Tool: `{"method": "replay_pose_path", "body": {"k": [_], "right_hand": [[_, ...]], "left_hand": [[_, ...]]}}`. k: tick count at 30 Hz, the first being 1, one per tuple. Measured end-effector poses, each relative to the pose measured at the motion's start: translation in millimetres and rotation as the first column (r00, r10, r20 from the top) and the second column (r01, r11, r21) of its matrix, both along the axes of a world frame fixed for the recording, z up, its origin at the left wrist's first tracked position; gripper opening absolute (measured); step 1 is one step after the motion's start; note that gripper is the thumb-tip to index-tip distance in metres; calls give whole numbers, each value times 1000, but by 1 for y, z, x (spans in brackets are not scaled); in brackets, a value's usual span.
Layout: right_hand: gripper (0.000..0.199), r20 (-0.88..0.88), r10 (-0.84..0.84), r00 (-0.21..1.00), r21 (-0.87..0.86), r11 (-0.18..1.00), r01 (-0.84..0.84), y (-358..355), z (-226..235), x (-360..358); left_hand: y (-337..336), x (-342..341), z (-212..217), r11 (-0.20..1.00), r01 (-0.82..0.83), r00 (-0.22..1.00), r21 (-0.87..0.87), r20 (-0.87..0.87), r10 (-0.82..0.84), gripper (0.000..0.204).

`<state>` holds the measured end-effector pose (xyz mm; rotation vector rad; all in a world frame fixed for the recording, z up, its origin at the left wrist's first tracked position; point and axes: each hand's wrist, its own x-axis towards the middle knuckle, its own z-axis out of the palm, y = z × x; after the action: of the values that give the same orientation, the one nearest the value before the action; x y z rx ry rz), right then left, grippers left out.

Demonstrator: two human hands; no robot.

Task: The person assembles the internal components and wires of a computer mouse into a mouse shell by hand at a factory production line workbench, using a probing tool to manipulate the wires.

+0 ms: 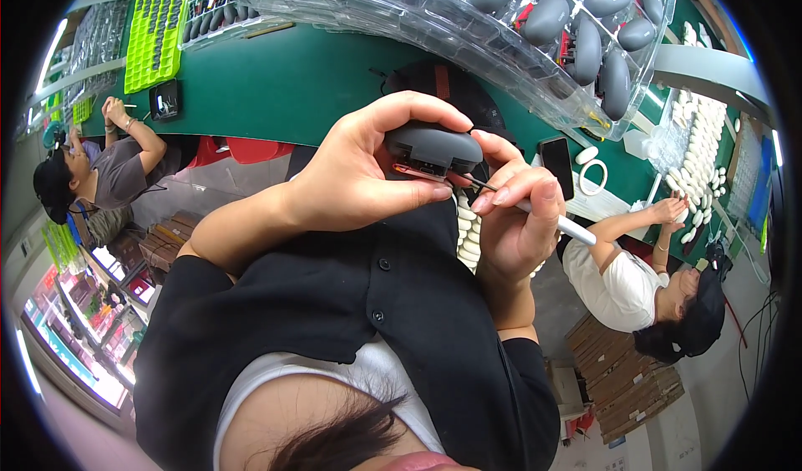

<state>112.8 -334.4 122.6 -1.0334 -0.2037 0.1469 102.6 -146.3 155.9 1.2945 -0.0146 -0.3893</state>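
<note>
My left hand [347, 178] is closed around a dark grey, rounded plastic housing [434, 147], with the thumb below and fingers over its top. The housing's open edge faces me and shows black and reddish parts inside. In my right hand [522, 220], pinched between thumb and fingers, is a slim screwdriver-like tool [578, 230] with a white handle. Its thin dark shaft points at the housing's open edge. Whether the tip touches the parts inside, I cannot tell. Some right fingers rest against the housing's right end.
Stacked clear plastic trays [501, 45] of grey housings cover the far side of the green table [276, 78]. A lime-green rack [154, 32] stands far left. A phone [555, 163] and a white ring [593, 177] lie right. Co-workers sit left and right, one by white oval pieces [697, 149].
</note>
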Motion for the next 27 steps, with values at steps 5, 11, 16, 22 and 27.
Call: {"method": "replay_pose_path", "body": {"k": [5,11,16,22,27], "right_hand": [[47,-7,21,1000,-18,1000,-21,0,3,-1],[47,-22,25,999,6,1000,-25,0,1,-1],[47,-16,27,1000,2,1000,-27,-2,2,0],[46,-36,31,999,24,999,-30,-3,0,1],[46,-86,49,995,69,997,-43,-1,-2,1]], "left_hand": [[-1,0,0,999,5,999,33,53,-7,51],[0,0,-1,997,12,992,83,124,-23,50],[-1,0,-2,996,18,988,85,150,-31,50],[-3,3,-2,994,30,985,109,167,-48,50],[-1,3,-2,995,47,988,88,142,-60,52]]}}
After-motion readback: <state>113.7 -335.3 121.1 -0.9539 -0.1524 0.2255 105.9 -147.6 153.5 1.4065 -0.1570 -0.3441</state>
